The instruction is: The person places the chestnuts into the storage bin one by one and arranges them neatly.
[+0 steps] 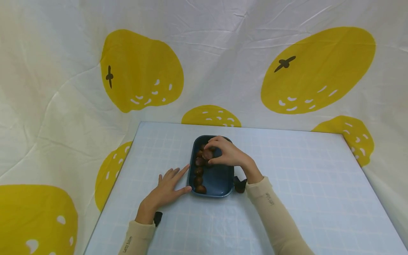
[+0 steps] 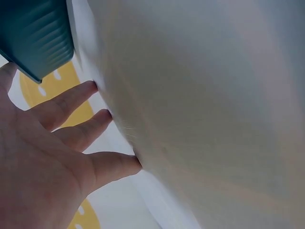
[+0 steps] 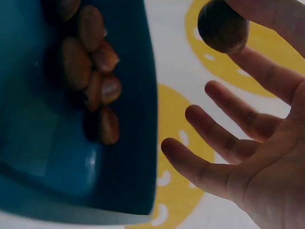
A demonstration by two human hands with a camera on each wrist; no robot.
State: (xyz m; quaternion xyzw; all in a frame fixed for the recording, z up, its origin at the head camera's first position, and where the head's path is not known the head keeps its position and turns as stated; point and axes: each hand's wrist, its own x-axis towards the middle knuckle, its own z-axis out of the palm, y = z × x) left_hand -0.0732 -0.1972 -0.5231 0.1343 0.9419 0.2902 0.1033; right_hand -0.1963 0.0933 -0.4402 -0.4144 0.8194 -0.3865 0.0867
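Observation:
A dark blue rectangular tray [image 1: 220,182] with rounded corners lies on the table. Several brown chestnuts [image 1: 199,171] form a line along its left side, with more toward the far end; some are hidden by my right hand. Over the tray, my right hand [image 1: 227,152] pinches one chestnut [image 3: 223,26] between thumb and index finger, its other fingers spread apart in the right wrist view. Beside the tray's left wall is my left hand [image 1: 166,189], fingers spread and straight. In the left wrist view, fingertips [image 2: 88,87] meet the tabletop close to the tray.
A pale blue checked cloth [image 1: 309,191] covers the table. Behind the far edge hangs a white sheet [image 1: 220,71] printed with large yellow fruit. Black straps show by both wrists.

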